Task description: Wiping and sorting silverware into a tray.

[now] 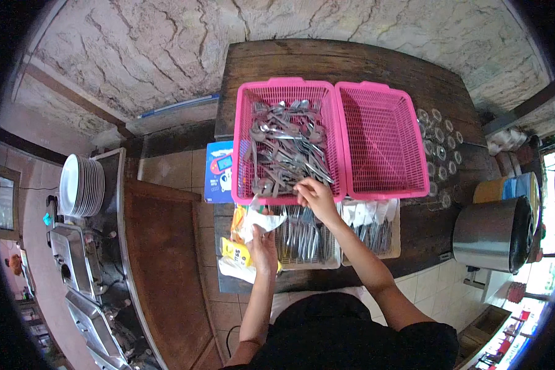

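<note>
The fingers of the left hand [264, 248] grasp a crumpled white sheet [267, 223]; whether it is paper or cloth, I cannot tell. Its longer side runs roughly across, and one corner points away from the body, to the filled basket [290, 84]. The fingers of the right hand [316, 196] are curled at this basket's near rim; I cannot tell if they pinch a utensil. Just left of the left fingers is a yellow packet [234, 251], partly hidden. Between the forearms, a cutlery tray [308, 266] holds forks [302, 237] with long axes pointing away from the body. Right of the right fingers, a second tray [388, 254] is partly covered by the forearm.

Beyond the fingers, spoons and forks [287, 145] lie heaped in many directions, hard to separate by eye. To their right is another pink basket [382, 142]; farther right, drinking glasses [441, 151] stand on the wooden counter [277, 55]. Far left of the fingers are stacked white plates [83, 185].
</note>
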A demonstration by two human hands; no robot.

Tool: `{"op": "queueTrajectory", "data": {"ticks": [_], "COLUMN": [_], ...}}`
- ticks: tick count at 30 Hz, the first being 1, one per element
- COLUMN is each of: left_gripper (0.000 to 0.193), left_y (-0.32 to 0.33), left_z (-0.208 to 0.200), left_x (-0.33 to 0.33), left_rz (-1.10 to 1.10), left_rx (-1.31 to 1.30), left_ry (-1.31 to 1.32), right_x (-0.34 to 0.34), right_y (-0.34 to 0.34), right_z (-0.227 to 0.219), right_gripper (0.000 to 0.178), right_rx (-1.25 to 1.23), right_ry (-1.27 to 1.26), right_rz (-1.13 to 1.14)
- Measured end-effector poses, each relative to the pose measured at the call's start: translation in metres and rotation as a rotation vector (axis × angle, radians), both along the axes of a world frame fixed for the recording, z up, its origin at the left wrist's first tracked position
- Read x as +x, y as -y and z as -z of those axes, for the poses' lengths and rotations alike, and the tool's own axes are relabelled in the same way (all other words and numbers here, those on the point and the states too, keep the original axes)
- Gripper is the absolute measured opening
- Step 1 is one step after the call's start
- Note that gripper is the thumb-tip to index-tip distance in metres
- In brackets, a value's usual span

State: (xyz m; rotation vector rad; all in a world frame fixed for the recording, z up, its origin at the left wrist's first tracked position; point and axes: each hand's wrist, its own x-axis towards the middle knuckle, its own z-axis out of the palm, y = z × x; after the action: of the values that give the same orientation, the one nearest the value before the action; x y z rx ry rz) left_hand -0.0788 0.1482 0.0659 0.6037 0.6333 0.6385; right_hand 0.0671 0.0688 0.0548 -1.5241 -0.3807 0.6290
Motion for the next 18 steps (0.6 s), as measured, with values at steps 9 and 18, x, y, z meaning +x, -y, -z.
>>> {"op": "queueTrajectory", "data": {"ticks": [9, 18], "left_gripper": [0.029, 0.041], "left_y": [-0.029, -0.060], "left_z": [0.024, 0.018], "left_x": [0.023, 0.043], "left_rz": [-0.181, -0.288], "left_rx": [-0.008, -0.093], "left_ry": [-0.099, -0.184], "right_x": [0.098, 0.117], "right_y": [-0.140, -0.136], "right_z": [0.078, 0.079], "right_gripper": [0.012, 0.011], "right_rx": [-0.713, -0.517], "right_ry": [0.977, 0.696], "right_rz": [-0.030, 0.154]}}
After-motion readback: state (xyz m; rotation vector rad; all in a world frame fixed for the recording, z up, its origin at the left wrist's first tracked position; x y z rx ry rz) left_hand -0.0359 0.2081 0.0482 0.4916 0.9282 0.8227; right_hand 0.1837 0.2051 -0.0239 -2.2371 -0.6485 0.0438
